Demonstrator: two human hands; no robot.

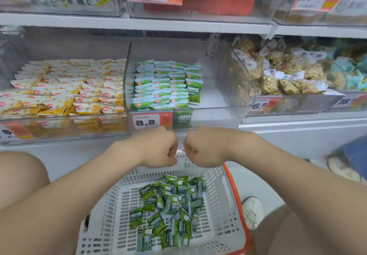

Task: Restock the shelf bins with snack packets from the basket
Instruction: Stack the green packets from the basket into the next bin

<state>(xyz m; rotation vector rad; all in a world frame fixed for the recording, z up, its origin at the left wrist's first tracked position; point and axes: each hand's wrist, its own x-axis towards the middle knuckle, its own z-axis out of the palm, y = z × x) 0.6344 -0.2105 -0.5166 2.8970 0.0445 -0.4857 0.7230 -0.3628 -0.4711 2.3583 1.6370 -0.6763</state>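
While both fists met over the far rim of the basket (224, 185), the left hand (156, 147) and the right hand (204, 147) sat knuckles-up, almost touching, just below the centre of the frame. Fingers on both were curled under tight. As for the grip, I could not tell whether either one held anything, because the palms faced down and away from the camera.

Down in the lower middle of the frame, the white slotted basket had an orange edge along its right side. The loose green packets (168, 211) lay jumbled across its floor, heaped in no order.

Straight above the fists stood the middle bin (214, 103), a clear box on the shelf. Its left half carried the stacked green packets (164, 88) in neat rows, and its right half showed bare floor. One more green packet stood upright against the clear front wall, beside the price tag (146, 122) reading 8.8.

Over at the left of the frame, the yellow packets (63, 90) filled the neighbouring bin nearly wall to wall. At the right, the bagged brown snacks (282, 76) were piled in a third bin. A white shoe (252, 211) showed on the floor, just right of the basket.
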